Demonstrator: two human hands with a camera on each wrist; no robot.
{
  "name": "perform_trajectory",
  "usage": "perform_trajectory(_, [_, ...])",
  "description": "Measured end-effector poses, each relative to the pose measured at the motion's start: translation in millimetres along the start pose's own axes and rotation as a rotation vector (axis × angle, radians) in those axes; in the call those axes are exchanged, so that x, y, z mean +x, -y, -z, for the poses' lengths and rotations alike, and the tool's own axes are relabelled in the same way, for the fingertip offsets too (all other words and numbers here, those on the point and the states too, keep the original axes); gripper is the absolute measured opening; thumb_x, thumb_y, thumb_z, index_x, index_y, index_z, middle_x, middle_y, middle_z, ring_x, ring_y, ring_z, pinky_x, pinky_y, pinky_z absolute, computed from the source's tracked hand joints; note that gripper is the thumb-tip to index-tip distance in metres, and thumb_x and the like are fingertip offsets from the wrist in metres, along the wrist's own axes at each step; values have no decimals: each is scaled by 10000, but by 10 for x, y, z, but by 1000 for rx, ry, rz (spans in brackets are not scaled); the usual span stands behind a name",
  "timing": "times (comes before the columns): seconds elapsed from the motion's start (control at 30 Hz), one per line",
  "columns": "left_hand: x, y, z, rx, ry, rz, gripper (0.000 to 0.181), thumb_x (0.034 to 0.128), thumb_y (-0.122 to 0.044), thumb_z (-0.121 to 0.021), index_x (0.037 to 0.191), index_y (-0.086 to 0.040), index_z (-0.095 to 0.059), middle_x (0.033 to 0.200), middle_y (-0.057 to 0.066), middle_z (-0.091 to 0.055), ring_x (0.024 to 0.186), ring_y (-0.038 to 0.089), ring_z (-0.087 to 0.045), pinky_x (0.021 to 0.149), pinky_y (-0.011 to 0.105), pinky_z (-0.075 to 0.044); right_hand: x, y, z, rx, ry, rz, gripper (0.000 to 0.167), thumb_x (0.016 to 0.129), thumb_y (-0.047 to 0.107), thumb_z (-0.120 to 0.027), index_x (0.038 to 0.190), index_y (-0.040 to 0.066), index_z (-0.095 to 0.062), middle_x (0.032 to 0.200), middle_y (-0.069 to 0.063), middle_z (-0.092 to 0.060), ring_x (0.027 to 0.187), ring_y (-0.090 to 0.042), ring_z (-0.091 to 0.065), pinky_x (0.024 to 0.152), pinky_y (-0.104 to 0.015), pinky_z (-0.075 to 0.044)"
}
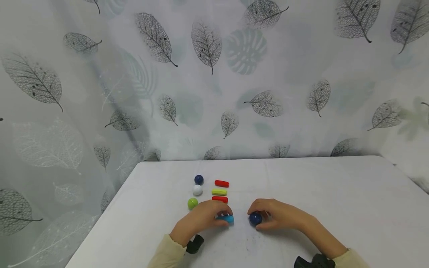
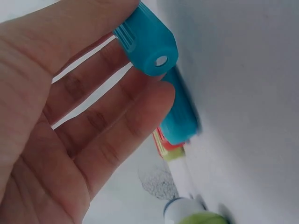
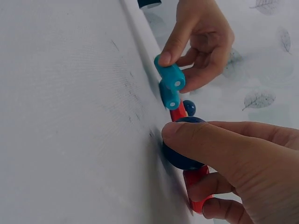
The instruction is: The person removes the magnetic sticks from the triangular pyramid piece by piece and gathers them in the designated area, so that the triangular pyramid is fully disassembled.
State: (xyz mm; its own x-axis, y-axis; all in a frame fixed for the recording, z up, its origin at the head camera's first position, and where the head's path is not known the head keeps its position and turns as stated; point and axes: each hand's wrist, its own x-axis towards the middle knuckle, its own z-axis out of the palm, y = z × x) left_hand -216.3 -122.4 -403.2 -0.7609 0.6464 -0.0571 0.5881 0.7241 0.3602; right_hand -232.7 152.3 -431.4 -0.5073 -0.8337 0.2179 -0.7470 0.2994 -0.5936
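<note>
My left hand (image 1: 203, 216) pinches a light blue ridged stick (image 2: 152, 42) with a small hole in its end. A second light blue stick (image 2: 180, 114) lies on the table just beyond it. My right hand (image 1: 279, 214) grips a dark blue ball (image 1: 255, 219) between thumb and fingers, at or just above the tabletop. Beside that ball, a red stick (image 3: 197, 189) shows against the lower curled fingers in the right wrist view; whether they hold it I cannot tell. Past the left hand lie a red stick (image 1: 219, 199), a yellow-green stick (image 1: 219, 192) and another red stick (image 1: 222, 183).
Left of the sticks, a green ball (image 1: 192, 203), a white ball (image 1: 197, 190) and another dark blue ball (image 1: 199, 179) form a line. A white cloth covers the table (image 1: 318, 193). Behind it hangs a leaf-print curtain (image 1: 288, 74).
</note>
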Motion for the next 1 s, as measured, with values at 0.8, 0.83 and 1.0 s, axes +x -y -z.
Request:
perform_trajectory(0.8, [-91,185,7,53,-36,4,229,812,-212,-802,1021,-161,-727,1004,-113,-692,928,33,-603,870,212,-496,-67,-58,146,-98,34,-132,210,898,67,-673,1104,101,-692,1064,22,-635,874,-41,-536,736,-210,-500])
perform_trajectory(0.83, [-91,184,8,54,-35,8,229,813,-213,-801,1023,-162,-725,1005,-114,-690,932,33,-603,873,213,-496,-65,-61,147,-97,36,-134,209,898,76,-677,1104,103,-695,1056,30,-639,866,-34,-532,728,-206,-495])
perform_trajectory(1.0, [-99,178,14,42,-34,15,233,812,-222,-805,1021,-162,-722,1005,-116,-684,922,38,-594,867,211,-493,-61,-58,151,-92,37,-132,200,898,102,-690,1097,111,-706,1030,44,-646,786,2,-500,654,-180,-464])
